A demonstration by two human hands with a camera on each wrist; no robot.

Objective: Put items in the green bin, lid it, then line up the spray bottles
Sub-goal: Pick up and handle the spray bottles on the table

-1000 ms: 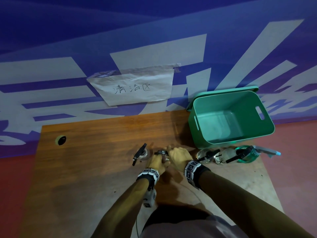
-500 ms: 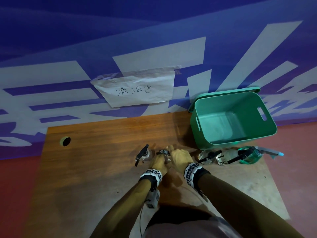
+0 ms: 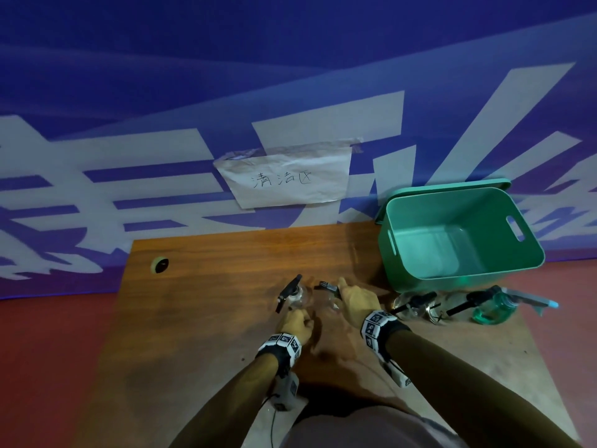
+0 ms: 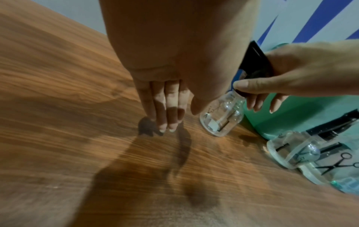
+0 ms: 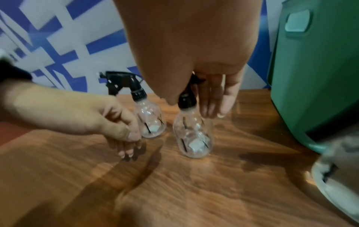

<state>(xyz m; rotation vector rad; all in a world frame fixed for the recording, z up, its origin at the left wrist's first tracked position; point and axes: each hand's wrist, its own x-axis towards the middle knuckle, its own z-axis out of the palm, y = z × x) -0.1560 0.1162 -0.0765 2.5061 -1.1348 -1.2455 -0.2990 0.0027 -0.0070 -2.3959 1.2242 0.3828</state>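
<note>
The second clear spray bottle (image 5: 193,135) is held upright at its neck by the right hand (image 3: 358,302), just right of the first bottle (image 5: 150,122), beside which the empty, loosely curled left hand (image 3: 295,323) is seen.

Cleaning station; handwritten wall sign (image 3: 284,180)

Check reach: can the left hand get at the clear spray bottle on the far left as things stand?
Probably yes. The left hand hangs relaxed, holding nothing, just beside the leftmost spray bottle. Nothing stands between them. The right hand is busy at the neighbouring bottle, off to the side.
</note>
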